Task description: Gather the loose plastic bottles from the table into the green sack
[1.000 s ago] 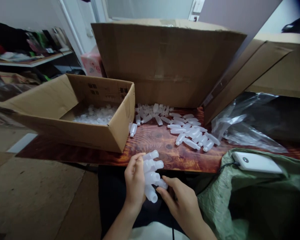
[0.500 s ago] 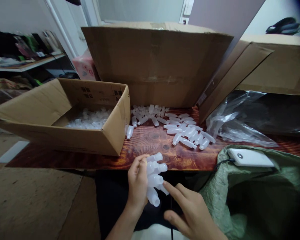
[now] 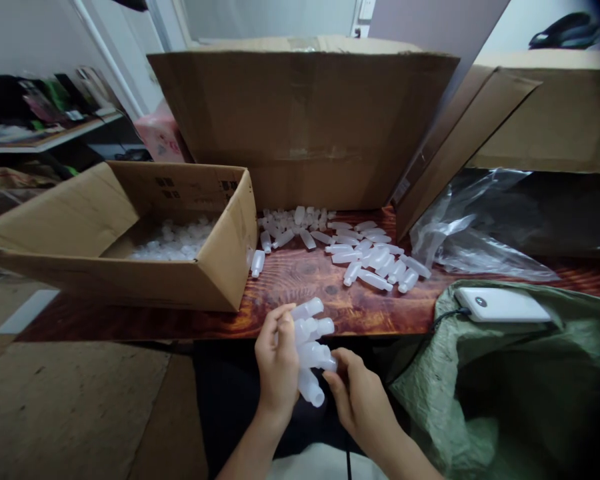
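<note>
My left hand (image 3: 276, 363) is wrapped round a bunch of small translucent plastic bottles (image 3: 310, 353), their necks pointing right. Thumb and fingers of my right hand (image 3: 364, 393) close on the end of one bottle in that bunch. My fingertips partly cover that end, so whether a cap sits on it is hard to see. Beyond my hands, several more such bottles (image 3: 377, 259) lie scattered on the reddish wooden table (image 3: 300, 283). Behind them is a heap of small translucent pieces (image 3: 320, 217), with a few bottles in front of it.
On the left stands an open cardboard box (image 3: 180, 283) with many translucent pieces (image 3: 180, 240) inside. A tall cardboard sheet or box (image 3: 300, 127) rises at the back. Clear plastic film (image 3: 475, 233) lies at right, above a green bag (image 3: 425, 393) with a white device (image 3: 503, 305) on its rim.
My right hand has gone from an extended index finger touching a bottle to a pinch on a bottle's end. The left hand still holds the bunch. The view has shifted slightly.
</note>
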A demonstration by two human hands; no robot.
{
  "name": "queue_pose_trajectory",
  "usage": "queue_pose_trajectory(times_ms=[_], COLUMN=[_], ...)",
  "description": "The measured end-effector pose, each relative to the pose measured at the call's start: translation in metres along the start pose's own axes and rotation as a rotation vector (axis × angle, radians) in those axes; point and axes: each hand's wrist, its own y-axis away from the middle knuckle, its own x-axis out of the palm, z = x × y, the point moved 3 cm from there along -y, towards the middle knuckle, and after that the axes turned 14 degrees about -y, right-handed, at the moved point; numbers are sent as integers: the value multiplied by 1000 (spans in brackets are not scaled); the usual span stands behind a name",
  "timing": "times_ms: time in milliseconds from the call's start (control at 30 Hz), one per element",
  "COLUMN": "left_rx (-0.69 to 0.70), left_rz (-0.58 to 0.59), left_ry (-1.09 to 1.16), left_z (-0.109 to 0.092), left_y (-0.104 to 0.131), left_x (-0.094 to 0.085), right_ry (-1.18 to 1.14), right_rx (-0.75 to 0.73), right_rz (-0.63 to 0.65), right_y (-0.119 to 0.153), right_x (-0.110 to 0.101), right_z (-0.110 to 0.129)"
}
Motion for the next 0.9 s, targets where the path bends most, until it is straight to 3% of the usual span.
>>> queue_pose_trajectory(times_ms=[100,200,300,367,500,633,767,900], left_rx=[-1,59,153,218,372,480,507,502], left_rz=[-14,-104,-182,-209,-277,-302,-298,-264], left_ry=[12,-33,-118,-160,-223,-257,-278,-286], left_z=[5,5,-1,-6,-15,-21,-22,-21], left_y=[-5,-12,-15,-15,-11,-8,-5,-4], left_x=[-2,-8,-14,-17,-18,-18,-18,-19], right_ry=[-414,-791,-826,-701,-411,-283,-113,7], right_rx=[302,564,640,566,266,30,-191,-351], right_rz=[-119,-214,-174,-133,-151,-80,-145,-87], right_y=[6,13,17,17,6,-2,0,5], right_x=[6,12,12,7,-5,-2,3,8], right_z=[-11,-15,-10,-2,23,43,47,46])
